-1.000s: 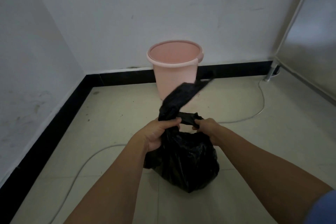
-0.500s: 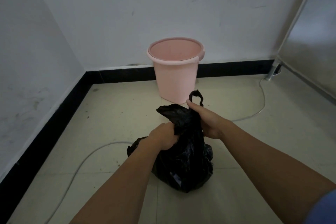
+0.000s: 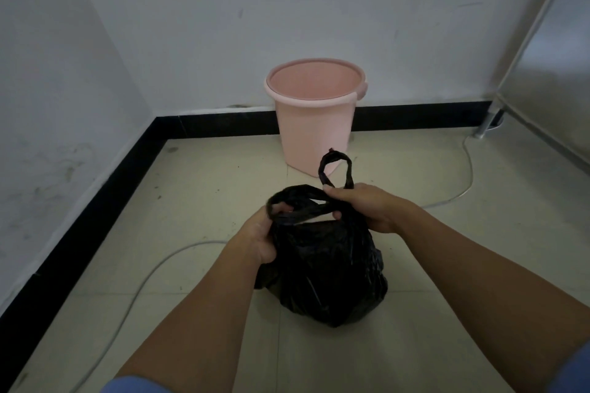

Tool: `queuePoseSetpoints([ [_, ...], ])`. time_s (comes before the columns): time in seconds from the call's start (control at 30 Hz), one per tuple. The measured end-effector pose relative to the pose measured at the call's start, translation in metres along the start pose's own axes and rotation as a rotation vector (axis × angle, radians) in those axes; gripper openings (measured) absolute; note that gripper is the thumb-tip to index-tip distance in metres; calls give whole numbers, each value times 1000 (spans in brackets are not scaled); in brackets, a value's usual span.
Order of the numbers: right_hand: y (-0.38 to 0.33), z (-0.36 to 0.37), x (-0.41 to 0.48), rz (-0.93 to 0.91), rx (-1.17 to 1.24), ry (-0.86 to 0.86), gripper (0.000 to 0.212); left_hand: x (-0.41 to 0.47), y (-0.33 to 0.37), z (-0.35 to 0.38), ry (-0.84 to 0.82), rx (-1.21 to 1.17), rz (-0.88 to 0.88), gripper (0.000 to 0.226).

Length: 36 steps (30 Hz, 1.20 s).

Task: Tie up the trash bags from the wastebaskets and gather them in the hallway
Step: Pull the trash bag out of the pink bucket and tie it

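One bag [image 3: 325, 274] is out of the bin [image 3: 314, 124], which stands unlined at the floor's back edge, against the wall. The bag sits on the floor near the middle, just in front of the bin. The left hand [image 3: 258, 239] clutches one handle strap at the bag's mouth. The right hand [image 3: 367, 206] is clenched round the other strap, whose loop [image 3: 335, 166] sticks up above the fist. The straps meet between the hands, but no tight knot shows, so tying looks begun and not finished. Carrying it to the hallway is left; neither a hallway nor another bag is in view.
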State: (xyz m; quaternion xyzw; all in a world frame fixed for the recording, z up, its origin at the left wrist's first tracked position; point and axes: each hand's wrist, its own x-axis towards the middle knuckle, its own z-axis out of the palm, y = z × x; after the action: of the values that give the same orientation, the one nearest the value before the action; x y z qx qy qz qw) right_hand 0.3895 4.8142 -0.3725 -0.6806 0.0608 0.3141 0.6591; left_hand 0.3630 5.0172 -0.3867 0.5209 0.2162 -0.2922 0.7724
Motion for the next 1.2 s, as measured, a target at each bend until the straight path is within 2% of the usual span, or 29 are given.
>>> queuePoseSetpoints([
  [0.17, 11, -4, 1, -95, -136, 154, 17, -2, 4, -4, -51, -45, 3, 28],
  [0.27, 13, -5, 3, -154, -233, 259, 25, -4, 7, -2, -118, -9, 1, 44],
  [0.37, 14, -5, 3, -198, -237, 326, 29, -5, 3, 2, -161, 167, 34, 20],
  [0.4, 14, -4, 4, -196, -199, 341, 27, -3, 2, 3, -136, 207, 42, 20],
  [0.47, 13, -3, 4, -166, -71, 349, 23, 1, -3, 3, -29, 257, 73, 23],
  [0.57, 13, 1, 5, -112, 54, 285, 24, 14, -9, -1, 225, 377, 178, 26],
  [0.67, 15, 11, 7, -113, 109, 209, 20, 23, -11, -1, 459, 699, 337, 20],
  [0.73, 16, 15, 9, -130, 175, 180, 20, 21, -9, 0, 600, 870, 414, 28],
  [0.8, 15, 15, 10, -135, 245, 135, 19, 19, -6, 2, 639, 786, 442, 36],
  [0.87, 14, 14, 9, -132, 281, 96, 20, 18, -3, 5, 584, 507, 378, 35],
  [0.93, 13, 12, 9, -128, 323, 106, 21, 13, 3, 8, 407, 232, 202, 27],
  [0.97, 13, 10, 10, -127, 354, 132, 22, 10, 7, 7, 300, 171, 109, 24],
  [1.03, 15, 2, 12, -119, 411, 197, 23, 2, 13, 4, 83, 135, 11, 22],
  [1.1, 17, -6, 12, -107, 439, 237, 23, -1, 14, -1, -36, 137, 14, 14],
  [1.13, 18, -7, 13, -103, 440, 238, 23, -1, 13, -1, -21, 199, 35, 11],
  [1.2, 18, -3, 13, -94, 410, 204, 23, 7, 7, -1, 158, 414, 136, 11],
])
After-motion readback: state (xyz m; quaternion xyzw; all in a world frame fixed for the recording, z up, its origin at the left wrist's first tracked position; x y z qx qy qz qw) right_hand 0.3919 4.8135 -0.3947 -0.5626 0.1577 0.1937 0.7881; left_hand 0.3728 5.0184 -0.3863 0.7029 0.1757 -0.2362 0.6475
